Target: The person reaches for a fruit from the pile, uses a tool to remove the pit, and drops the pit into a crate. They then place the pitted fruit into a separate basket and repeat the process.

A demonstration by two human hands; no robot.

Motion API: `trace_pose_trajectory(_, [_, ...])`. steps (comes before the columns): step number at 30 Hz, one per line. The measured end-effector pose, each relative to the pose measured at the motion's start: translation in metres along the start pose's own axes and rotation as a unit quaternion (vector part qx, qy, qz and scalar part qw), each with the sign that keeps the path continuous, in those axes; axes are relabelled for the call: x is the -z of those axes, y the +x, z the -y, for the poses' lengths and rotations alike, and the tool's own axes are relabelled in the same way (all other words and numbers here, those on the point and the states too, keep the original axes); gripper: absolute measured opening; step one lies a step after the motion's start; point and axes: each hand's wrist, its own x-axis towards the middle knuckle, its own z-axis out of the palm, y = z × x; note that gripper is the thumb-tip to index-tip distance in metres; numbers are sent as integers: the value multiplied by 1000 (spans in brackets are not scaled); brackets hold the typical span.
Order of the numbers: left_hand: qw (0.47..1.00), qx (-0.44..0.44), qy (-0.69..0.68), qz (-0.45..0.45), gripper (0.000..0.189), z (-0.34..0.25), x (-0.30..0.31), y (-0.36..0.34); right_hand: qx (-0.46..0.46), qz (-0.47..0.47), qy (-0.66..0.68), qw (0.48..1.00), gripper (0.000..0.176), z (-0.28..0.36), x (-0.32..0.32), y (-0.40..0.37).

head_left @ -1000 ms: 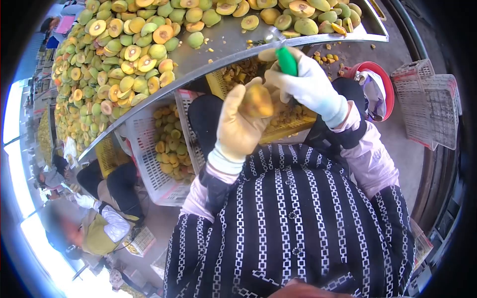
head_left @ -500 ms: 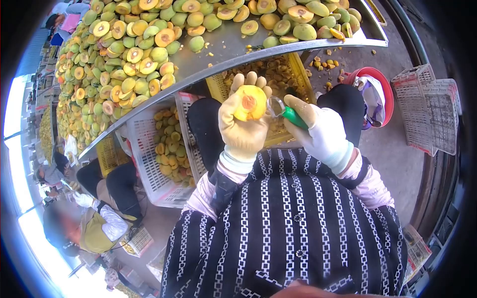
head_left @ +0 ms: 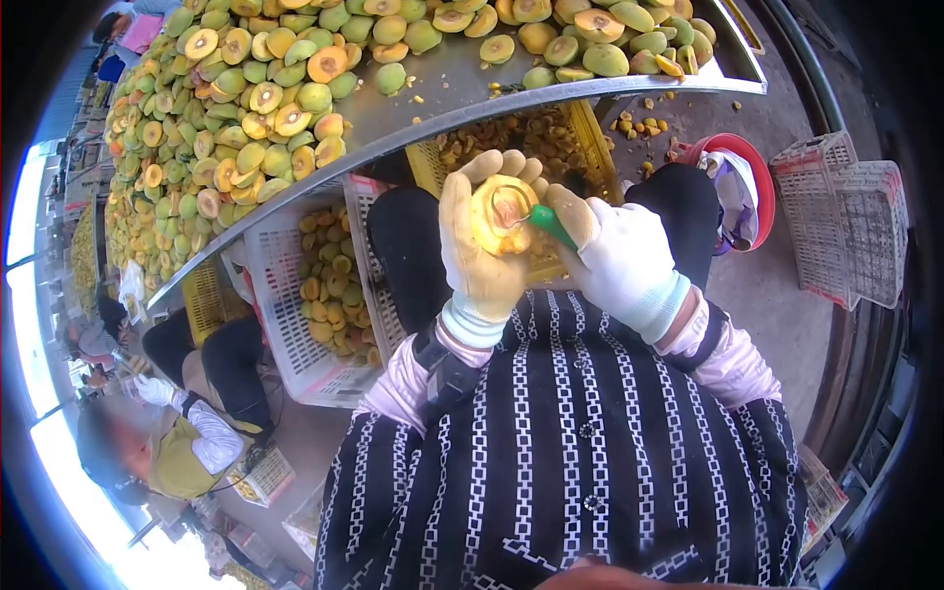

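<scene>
My left hand (head_left: 482, 265), in a cream-coated glove, cradles a yellow peach half (head_left: 484, 229) with its cut face up. The pit area in its middle looks reddish, with rough flesh around it. In my right hand (head_left: 624, 251), gloved in white, is a pitting tool with a green handle (head_left: 551, 225), thumb along the handle. Its curved wire loop lies over the pit area of the peach half. Both hands are close together above my lap, in front of the steel table (head_left: 433, 98).
Many halved peaches (head_left: 256, 128) are heaped on the table. Below stand a yellow crate (head_left: 590, 147) of scraps and a white crate (head_left: 280, 324) of peach halves. At right are a red bucket (head_left: 765, 187) and stacked crates (head_left: 836, 226). A co-worker (head_left: 197, 442) sits at left.
My right hand has moved left, bringing the loop from beside the peach half onto its cut middle. The peach half has turned slightly in my left hand.
</scene>
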Motion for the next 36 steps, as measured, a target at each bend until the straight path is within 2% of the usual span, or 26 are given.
trace_pose_trajectory(4, [1000, 7, -2, -12, 42, -3, 0, -2, 0, 17, -6, 1000, 26, 3, -4, -1])
trace_pose_trajectory(10, [996, -32, 87, -14, 43, -5, 3, -8, 11, 78, 13, 997, 21, 6, -7, -2])
trace_pose_trajectory(12, [997, 17, 71, -9, 44, -10, 4, -9, 7, 95, 39, 995, 22, 8, -8, -5])
trace_pose_trajectory(16, [998, 18, 64, -19, 49, -13, 11, -4, 10, 83, 85, 993, 22, 15, -16, -8])
trace_pose_trajectory(18, [993, 32, 109, -15, 52, -17, 13, 0, -7, 80, 113, 990, 20, 17, -22, -8])
trace_pose_trajectory(20, [993, 34, 111, -22, 53, -20, 15, 5, -23, 102, 118, 988, 24, 19, -23, -6])
trace_pose_trajectory(22, [980, 82, 180, 19, 51, -26, 19, 9, -52, 125, 196, 971, 26, 20, -25, -6])
trace_pose_trajectory(23, [982, 103, 156, 17, 52, -25, 23, 13, -49, 132, 196, 970, 26, 22, -27, -6])
trace_pose_trajectory(25, [982, 133, 135, 12, 52, -22, 33, 19, -103, 160, 227, 955, 27, 22, -31, -2])
trace_pose_trajectory(28, [978, 181, 107, 0, 50, -16, 42, 24, -69, 160, 169, 970, 29, 12, -43, 2])
trace_pose_trajectory(30, [989, 100, 98, -47, 46, -11, 38, 23, -103, 196, 163, 961, 30, 9, -45, 9])
trace_pose_trajectory(31, [996, 55, 51, -48, 41, -10, 36, 20, -103, 171, 166, 966, 32, 7, -46, 11])
trace_pose_trajectory(32, [996, 55, 49, -50, 41, -5, 37, 19, -103, 146, 170, 969, 33, 6, -47, 14])
trace_pose_trajectory(34, [987, -53, 148, -13, 46, 3, 40, 16, -112, 165, 171, 965, 37, 6, -45, 16])
trace_pose_trajectory(35, [989, -5, 139, -56, 41, 4, 42, 17, -107, 182, 153, 966, 37, 9, -44, 17])
trace_pose_trajectory(36, [989, -4, 139, -58, 41, 4, 44, 16, -104, 198, 134, 965, 37, 12, -43, 17])
